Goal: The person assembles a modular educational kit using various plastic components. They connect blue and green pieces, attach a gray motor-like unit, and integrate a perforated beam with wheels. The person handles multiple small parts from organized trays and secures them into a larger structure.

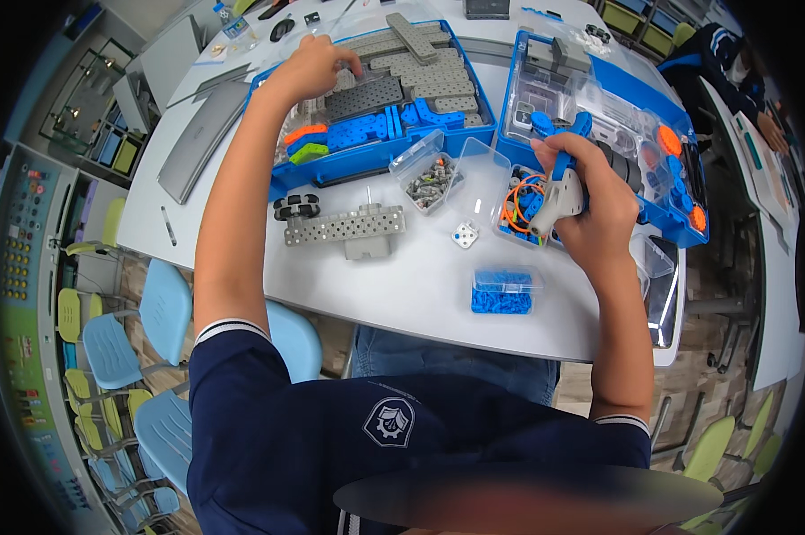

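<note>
Build looking early-stage from my end. Left hand [311, 67] digging curled fingers into gray beams in blue parts tray [375, 156]. Right hand [590, 201] gripping blue-and-white assembly [558, 183]. Perforated gray chassis [347, 227] waiting between hands, wheels [295, 207] loose beside it.

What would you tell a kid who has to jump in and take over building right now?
Left hand: reaching into the blue parts tray, fingers down on the grey perforated plates; whether it has gripped one cannot be told.
Right hand: closed around a white and blue assembly, held above the table.
On the table: a grey perforated beam assembly with a black wheel beside it, an open clear box of small metal parts, a white cube and a clear box of small blue pieces.
Done: two sub-assemblies exist.
Left: they are apart, not joined.
</note>
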Demonstrator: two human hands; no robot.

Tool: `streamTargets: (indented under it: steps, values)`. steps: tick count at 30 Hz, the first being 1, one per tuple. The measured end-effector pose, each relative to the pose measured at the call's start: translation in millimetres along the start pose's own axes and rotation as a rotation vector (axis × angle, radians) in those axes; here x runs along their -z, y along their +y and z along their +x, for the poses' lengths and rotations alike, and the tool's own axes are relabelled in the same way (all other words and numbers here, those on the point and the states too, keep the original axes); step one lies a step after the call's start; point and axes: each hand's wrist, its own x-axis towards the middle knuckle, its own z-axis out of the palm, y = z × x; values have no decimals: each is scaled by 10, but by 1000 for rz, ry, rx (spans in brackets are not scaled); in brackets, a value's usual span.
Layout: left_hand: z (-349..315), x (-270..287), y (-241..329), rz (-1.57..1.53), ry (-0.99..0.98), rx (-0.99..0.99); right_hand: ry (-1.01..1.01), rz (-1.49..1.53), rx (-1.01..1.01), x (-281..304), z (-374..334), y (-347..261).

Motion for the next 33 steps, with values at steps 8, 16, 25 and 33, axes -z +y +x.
streamTargets:
  steps: [8,16,25,33]
  values:
    - [48,-39,35,111,-196,46,-15,-1,52,-37,-19,50]
    - [88,15,94,151,-197,9,-44,-21,40,-21,-23,52]
    - [-418,787,580,-801,193,-157,115,241,-136,37,75,-56]
    - [-707,480,1562,-1701,277,-270,192,245,-206,265,130,-24]
